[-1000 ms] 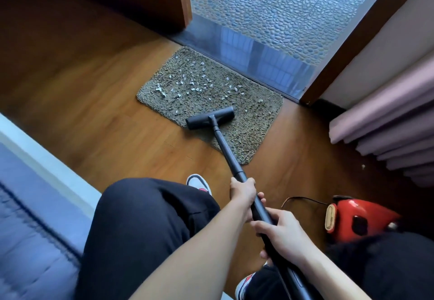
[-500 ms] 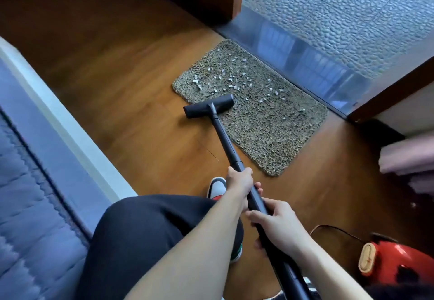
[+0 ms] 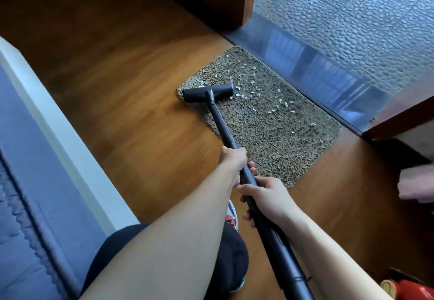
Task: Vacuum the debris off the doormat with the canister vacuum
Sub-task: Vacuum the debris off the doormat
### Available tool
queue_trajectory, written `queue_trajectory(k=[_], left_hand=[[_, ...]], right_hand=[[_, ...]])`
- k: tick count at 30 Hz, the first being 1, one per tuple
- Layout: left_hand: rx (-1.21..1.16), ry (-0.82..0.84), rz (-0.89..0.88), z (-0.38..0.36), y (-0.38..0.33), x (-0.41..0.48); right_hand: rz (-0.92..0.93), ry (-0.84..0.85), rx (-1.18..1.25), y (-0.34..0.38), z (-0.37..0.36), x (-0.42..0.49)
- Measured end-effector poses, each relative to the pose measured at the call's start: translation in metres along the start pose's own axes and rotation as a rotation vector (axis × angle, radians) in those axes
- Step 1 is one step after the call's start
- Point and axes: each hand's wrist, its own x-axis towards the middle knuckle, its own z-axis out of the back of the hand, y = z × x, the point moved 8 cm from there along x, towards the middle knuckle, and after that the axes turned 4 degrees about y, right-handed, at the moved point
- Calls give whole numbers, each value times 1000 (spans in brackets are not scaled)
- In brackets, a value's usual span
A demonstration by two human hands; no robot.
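1. My left hand (image 3: 232, 161) is clamped round the black wand (image 3: 223, 126) at centre frame. My right hand (image 3: 265, 196) wraps the wand just below it, the two nearly touching.
2. The nozzle (image 3: 207, 92) lies on the mat's left end, just above centre.
3. The mat (image 3: 270, 130) is brown and shaggy, set against the door sill. Pale debris (image 3: 253, 83) dots its upper part, right of the nozzle.
4. The red canister (image 3: 413, 288) shows in the lower right corner.

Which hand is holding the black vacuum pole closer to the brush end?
The left hand: it grips the black vacuum pole farther forward, nearer the black floor brush; the right hand grips just behind it.
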Motion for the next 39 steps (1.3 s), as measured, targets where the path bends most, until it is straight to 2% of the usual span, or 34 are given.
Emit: queue_trajectory(k=[12, 19, 25, 33, 39], left_hand=[[-36, 22, -20, 3, -47, 52], [-33, -9, -45, -4, -37, 58], [-35, -37, 26, -18, -19, 12], [-5, -38, 131, -29, -11, -76], [-29, -5, 162, -27, -24, -87]], right_hand=[[34, -2, -29, 39, -4, 58], [26, -4, -36, 24, 7, 69], [-106, 18, -13, 18, 26, 26], [-138, 13, -115, 38, 39, -68], [-187, -4, -89, 56, 33, -82]])
